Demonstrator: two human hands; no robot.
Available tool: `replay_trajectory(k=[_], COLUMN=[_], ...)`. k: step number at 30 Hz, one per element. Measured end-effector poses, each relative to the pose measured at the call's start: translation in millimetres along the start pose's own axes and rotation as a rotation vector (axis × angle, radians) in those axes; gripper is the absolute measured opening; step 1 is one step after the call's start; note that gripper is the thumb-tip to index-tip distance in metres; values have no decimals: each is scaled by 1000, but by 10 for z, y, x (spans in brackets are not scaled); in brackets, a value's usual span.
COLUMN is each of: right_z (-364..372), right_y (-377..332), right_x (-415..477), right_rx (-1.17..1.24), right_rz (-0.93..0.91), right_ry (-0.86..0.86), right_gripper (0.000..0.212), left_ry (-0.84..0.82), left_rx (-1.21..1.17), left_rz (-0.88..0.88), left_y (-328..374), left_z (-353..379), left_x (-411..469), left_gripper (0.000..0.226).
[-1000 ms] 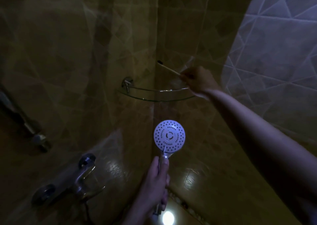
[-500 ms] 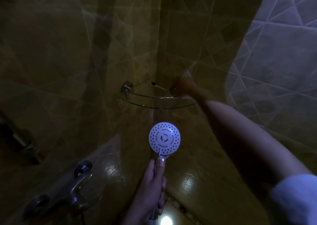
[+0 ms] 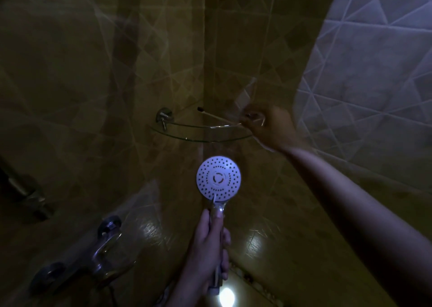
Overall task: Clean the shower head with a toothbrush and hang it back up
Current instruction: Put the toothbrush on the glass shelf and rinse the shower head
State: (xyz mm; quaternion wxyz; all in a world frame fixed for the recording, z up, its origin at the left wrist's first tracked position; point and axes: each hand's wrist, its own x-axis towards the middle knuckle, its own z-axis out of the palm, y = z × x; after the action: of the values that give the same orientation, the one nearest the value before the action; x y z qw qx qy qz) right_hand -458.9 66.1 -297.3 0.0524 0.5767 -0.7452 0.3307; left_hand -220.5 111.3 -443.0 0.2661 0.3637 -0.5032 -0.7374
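Observation:
A round white shower head [image 3: 218, 178] with several dark nozzle holes faces me at the centre. My left hand [image 3: 208, 248] is closed around its chrome handle from below. A thin toothbrush [image 3: 217, 116] with a dark head lies slanted across a glass corner shelf [image 3: 198, 138], head pointing left. My right hand [image 3: 268, 126] reaches in from the right, fingers pinched on the toothbrush's handle end at the shelf's right edge. The hand is blurred and dim.
The room is very dark, with brown tiled walls meeting in a corner behind the shelf and a paler tiled wall [image 3: 374, 84] on the right. A chrome mixer tap [image 3: 98, 253] juts out at lower left. A bright light spot [image 3: 226, 297] glows at the bottom.
My right hand has lowered the toothbrush from above the shelf down onto it, then drawn back slightly to the right. The shower head stays nearly still in my left hand.

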Motion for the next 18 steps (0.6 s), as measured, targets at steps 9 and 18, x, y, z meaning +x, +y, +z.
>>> replay_trajectory(k=[9,18], right_z=[-2,310], right_y=[253,809], right_x=[-1921,-2733], right_rx=[528,965], right_rz=[403,667], right_ry=[-222,-509], right_gripper=[16,22], left_ry=[-68,-94], left_rx=[-77,-251], left_rz=[-128,-275], left_y=[-304,-1099], left_z=[475,1176], left_x=[8,168], left_gripper=[21,39])
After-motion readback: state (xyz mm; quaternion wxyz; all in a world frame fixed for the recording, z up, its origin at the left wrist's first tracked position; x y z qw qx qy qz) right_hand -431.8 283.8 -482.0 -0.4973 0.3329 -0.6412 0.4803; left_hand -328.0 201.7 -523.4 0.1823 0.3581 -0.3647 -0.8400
